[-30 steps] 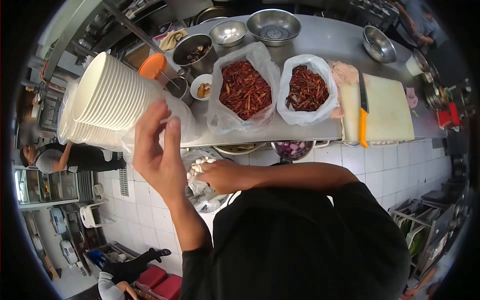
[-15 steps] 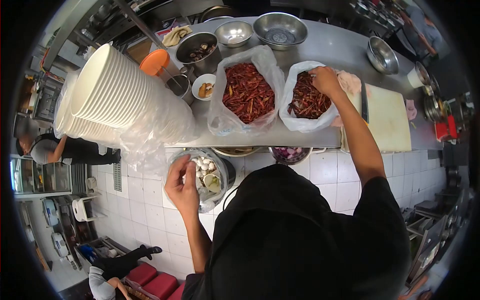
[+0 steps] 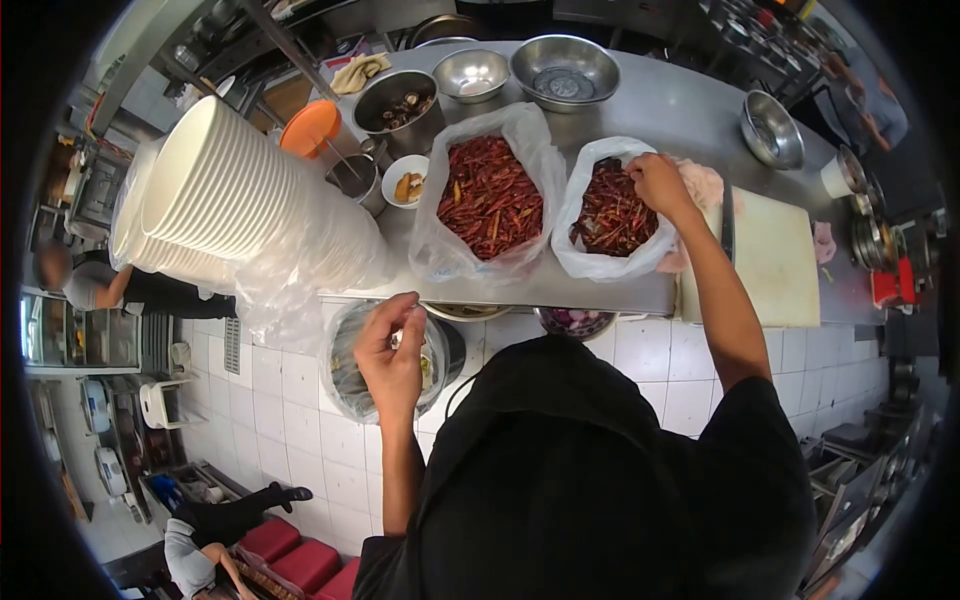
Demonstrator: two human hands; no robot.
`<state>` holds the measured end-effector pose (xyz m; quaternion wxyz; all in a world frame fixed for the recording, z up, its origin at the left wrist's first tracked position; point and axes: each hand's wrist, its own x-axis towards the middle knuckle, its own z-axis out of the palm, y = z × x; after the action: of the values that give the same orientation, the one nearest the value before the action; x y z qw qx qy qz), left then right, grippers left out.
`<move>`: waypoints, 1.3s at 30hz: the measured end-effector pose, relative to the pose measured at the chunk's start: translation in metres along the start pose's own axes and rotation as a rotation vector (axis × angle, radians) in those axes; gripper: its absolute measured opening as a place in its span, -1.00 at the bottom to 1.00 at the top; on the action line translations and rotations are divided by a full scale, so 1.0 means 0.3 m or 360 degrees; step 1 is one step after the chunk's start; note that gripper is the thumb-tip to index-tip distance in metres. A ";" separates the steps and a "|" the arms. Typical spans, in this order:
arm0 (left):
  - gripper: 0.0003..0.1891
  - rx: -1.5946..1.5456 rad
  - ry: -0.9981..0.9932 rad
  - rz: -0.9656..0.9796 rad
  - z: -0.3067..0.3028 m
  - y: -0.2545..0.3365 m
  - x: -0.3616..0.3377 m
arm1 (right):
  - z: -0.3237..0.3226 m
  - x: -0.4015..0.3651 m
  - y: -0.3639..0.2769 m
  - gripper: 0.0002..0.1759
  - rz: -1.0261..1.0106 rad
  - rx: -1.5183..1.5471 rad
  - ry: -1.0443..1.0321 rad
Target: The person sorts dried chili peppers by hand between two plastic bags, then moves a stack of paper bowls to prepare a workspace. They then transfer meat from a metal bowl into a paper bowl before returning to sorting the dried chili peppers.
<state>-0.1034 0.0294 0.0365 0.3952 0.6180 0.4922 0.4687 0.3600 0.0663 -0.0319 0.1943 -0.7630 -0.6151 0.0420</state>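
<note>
Right hand has moved over the chillies.

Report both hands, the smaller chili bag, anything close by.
Right hand at smaller chili bag, fingertips at the chilies. Left hand raised above lined bin, grip unclear. Knife beside right forearm.
</note>
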 end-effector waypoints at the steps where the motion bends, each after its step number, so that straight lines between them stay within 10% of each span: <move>1: -0.82 0.0001 -0.0025 0.0017 0.014 0.005 0.006 | -0.017 -0.019 -0.007 -0.76 -0.0017 0.0003 0.0034; 14: -0.78 -0.0004 -0.0528 0.0143 0.220 0.092 0.056 | -0.018 -0.212 0.013 -0.83 0.0440 0.0903 0.0132; 23: -0.77 -0.0546 -0.0491 -0.0142 0.481 0.095 0.069 | -0.097 -0.295 -0.462 -0.86 0.0740 0.2959 0.0123; 32: -0.80 -0.0603 -0.0340 -0.0190 0.423 0.078 0.079 | -0.031 -0.361 -0.650 -0.81 0.0163 0.1766 0.0256; 39: -0.84 0.0362 -0.0436 0.0616 0.316 0.102 0.122 | -0.177 -0.337 -0.706 -0.76 -0.0718 0.0643 0.0628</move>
<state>-0.0015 0.0563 0.0490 0.2892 0.7987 0.3563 0.3892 0.1566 -0.0078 0.0731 0.4605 -0.5477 -0.6980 -0.0293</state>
